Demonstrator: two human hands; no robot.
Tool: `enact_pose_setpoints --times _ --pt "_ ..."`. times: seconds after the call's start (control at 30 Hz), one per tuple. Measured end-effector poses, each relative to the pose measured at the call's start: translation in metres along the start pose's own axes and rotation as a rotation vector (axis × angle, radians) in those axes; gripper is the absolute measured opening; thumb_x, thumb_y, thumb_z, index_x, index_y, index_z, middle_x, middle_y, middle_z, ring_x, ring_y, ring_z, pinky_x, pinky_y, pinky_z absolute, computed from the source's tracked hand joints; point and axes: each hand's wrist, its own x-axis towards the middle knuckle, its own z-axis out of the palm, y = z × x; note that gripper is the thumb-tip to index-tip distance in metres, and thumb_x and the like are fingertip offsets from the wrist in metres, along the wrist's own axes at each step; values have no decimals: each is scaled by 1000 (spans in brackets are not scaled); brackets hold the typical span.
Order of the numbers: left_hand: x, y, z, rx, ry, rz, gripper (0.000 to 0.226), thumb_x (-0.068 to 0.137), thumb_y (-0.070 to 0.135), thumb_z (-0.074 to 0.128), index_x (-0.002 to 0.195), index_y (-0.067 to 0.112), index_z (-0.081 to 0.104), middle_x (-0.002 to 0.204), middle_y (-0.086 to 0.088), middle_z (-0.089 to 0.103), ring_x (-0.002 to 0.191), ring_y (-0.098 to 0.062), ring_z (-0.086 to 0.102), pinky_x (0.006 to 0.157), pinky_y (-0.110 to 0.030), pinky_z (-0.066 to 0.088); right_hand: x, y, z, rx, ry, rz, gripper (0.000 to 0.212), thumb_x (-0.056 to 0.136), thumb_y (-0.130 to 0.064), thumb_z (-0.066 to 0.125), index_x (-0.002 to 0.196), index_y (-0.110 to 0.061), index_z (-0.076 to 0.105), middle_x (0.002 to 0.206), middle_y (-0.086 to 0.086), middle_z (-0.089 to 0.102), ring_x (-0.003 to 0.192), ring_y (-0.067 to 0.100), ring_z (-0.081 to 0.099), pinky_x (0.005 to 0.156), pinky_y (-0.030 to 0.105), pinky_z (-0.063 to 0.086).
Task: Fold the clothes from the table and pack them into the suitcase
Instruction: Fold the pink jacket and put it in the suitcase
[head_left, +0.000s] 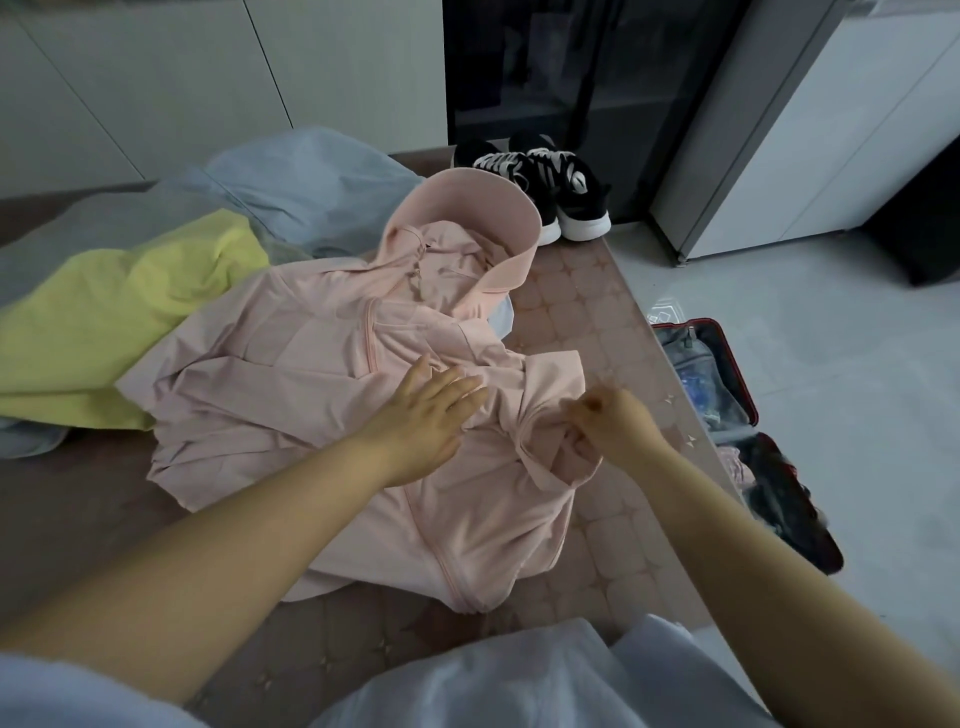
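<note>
A pink hooded zip jacket (322, 374) lies spread on the table (582, 322), hood toward the far side. My left hand (421, 415) rests flat on its front with fingers straight. My right hand (613, 421) pinches the jacket's right sleeve cuff, which is bunched and folded inward over the body. A yellow garment (119, 317) and a pale blue garment (311, 182) lie heaped at the left. The open suitcase (727, 374) with a red rim sits on the floor to the right, holding packed items.
A pair of black and white sneakers (545, 182) stands at the table's far edge. A dark glass cabinet and a white unit stand behind. Light floor tiles (831, 389) stretch to the right of the table.
</note>
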Motion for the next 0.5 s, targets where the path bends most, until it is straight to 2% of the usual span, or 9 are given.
enact_pose_setpoints --times 0.07,0.1,0.17,0.2,0.27,0.33,0.4,0.47,0.5 --pt "7 7 -5 -62 32 -21 57 80 37 32 129 12 46 127 -5 60 118 -25 57 110 -53 23 12 8 -12 55 181 53 20 89 -26 55 83 -8 60 84 10 68 77 26 58 64 29 41" --pt "10 10 -7 -106 24 -25 58 83 37 30 133 11 44 134 -6 54 127 -25 49 110 -54 18 18 10 -14 104 214 83 18 88 -22 56 87 -5 61 84 11 66 78 25 56 64 28 39" --pt "15 16 -9 -193 -33 -55 58 94 37 30 146 12 24 153 -3 25 143 -20 18 115 -46 -3 27 10 -14 171 156 140 20 86 -19 57 83 0 63 77 15 63 75 23 54 57 27 37" --pt "17 18 -12 -228 -70 -99 60 97 37 33 149 13 13 156 -1 13 145 -18 6 115 -42 -8 29 10 -11 219 103 161 20 87 -20 58 79 -2 63 74 13 61 75 23 54 54 26 37" --pt "18 21 -11 -232 -143 -182 68 97 39 35 149 12 0 158 -1 -1 145 -18 -5 114 -39 -12 29 6 -4 397 33 206 15 86 -20 64 88 -6 67 75 6 61 78 22 56 56 24 42" --pt "14 21 -8 -249 -222 -249 81 95 47 38 148 9 -10 157 -5 -12 145 -23 -13 114 -40 -14 28 1 -5 494 69 179 13 84 -19 66 89 -7 67 70 3 59 71 19 56 53 22 43" --pt "4 18 6 -205 -174 -258 101 85 59 50 148 5 -7 157 -11 -9 145 -29 -8 114 -41 -14 26 -7 -21 506 132 92 13 85 -21 65 80 -9 63 63 2 56 58 14 50 46 16 40" --pt "-4 12 9 -119 -114 -252 121 63 67 68 146 -1 11 155 -15 13 143 -34 16 112 -42 -9 22 -17 -46 516 219 -24 21 85 -22 65 69 -12 58 60 2 55 55 14 46 52 20 41" --pt "-7 10 10 -104 -132 -244 125 61 66 70 145 0 6 155 -15 11 143 -34 16 110 -41 -12 18 -23 -61 537 277 -83 22 85 -22 65 66 -14 56 60 1 56 55 13 47 57 24 41"
